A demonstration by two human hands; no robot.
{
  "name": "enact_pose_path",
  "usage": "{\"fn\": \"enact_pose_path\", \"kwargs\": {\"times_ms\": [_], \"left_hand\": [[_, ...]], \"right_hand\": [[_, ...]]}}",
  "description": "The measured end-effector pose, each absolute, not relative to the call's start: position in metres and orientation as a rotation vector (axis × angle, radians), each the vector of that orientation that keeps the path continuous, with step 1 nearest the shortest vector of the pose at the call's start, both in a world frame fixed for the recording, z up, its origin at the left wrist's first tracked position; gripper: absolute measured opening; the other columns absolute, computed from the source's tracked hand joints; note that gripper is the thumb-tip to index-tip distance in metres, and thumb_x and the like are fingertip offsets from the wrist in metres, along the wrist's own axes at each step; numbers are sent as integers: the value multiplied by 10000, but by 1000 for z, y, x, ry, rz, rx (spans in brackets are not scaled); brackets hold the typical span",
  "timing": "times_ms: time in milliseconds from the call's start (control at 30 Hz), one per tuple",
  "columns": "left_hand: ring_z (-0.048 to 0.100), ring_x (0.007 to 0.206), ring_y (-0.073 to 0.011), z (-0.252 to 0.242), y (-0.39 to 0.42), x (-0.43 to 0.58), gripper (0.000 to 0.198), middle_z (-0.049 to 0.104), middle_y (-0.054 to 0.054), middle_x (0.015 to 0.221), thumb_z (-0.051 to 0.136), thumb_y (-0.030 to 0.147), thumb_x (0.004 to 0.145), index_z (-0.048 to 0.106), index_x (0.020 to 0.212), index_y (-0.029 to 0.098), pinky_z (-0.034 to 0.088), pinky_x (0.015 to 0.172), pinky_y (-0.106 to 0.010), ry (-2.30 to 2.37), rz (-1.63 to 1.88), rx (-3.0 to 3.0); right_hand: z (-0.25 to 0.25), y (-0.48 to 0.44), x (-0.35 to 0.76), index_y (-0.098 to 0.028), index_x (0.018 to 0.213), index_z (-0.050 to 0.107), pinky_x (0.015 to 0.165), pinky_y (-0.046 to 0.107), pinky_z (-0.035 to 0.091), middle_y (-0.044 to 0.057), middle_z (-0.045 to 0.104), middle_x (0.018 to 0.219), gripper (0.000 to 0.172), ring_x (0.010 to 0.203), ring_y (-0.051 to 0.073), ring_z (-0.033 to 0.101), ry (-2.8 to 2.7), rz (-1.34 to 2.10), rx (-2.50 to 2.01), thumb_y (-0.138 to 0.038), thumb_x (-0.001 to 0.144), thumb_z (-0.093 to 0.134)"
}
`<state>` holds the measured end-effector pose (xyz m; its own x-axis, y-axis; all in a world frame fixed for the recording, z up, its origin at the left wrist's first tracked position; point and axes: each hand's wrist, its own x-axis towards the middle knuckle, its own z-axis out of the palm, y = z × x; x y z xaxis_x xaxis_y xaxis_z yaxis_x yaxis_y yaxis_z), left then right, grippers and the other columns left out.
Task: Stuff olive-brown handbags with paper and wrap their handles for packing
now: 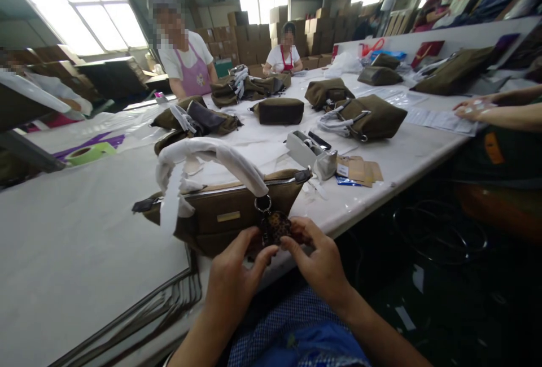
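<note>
An olive-brown handbag (207,209) stands on the white table in front of me, its wrapped white handle (220,155) arching above the zipper. A small metal plate (228,217) sits on its front. From the ring (263,203) at the handle's right end hangs a dark, leopard-patterned charm (275,227). My left hand (239,260) pinches the charm's lower left side between thumb and fingers. On its right side, my right hand (315,248) grips it the same way. Parts of the fingertips are hidden behind the charm.
Several similar bags (372,116) lie farther back on the table (84,243). A grey tape dispenser (302,149) and brown paper packets (359,170) lie right of my bag. Green tape (91,153) is at left. A co-worker's hands (474,110) rest at the right edge; other people stand behind.
</note>
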<state>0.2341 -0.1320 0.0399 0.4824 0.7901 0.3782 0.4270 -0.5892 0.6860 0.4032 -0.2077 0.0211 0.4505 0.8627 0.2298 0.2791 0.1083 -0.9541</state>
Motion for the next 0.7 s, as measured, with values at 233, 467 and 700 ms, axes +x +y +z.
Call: {"fn": "enact_pose_path", "kwargs": {"times_ms": [233, 467, 700], "left_hand": [[724, 1068, -244, 42, -128, 236, 515, 745, -85, 1186, 672, 453, 891, 570, 1325, 195, 591, 925, -332, 939, 789, 1522], [692, 1125, -310, 28, -119, 235, 590, 749, -81, 1195, 766, 527, 777, 671, 1260, 202, 546, 1018, -414, 1086, 865, 1553], [718, 1050, -361, 26, -103, 235, 549, 779, -71, 1109, 817, 618, 645, 794, 1040, 239, 574, 978, -461, 1107, 852, 1347]], "right_hand": [[29, -211, 401, -237, 1286, 516, 645, 250, 556, -26, 642, 819, 395, 630, 122, 682, -955, 895, -1233, -333, 925, 645], [30, -196, 418, -216, 1202, 642, 693, 260, 584, 21, 744, 846, 304, 694, 156, 724, -1246, 1019, -1180, -335, 923, 655], [36, -98, 510, -139, 1007, 668, 702, 266, 558, 57, 718, 778, 301, 683, 154, 682, -1170, 23, -1697, -310, 1032, 421]]}}
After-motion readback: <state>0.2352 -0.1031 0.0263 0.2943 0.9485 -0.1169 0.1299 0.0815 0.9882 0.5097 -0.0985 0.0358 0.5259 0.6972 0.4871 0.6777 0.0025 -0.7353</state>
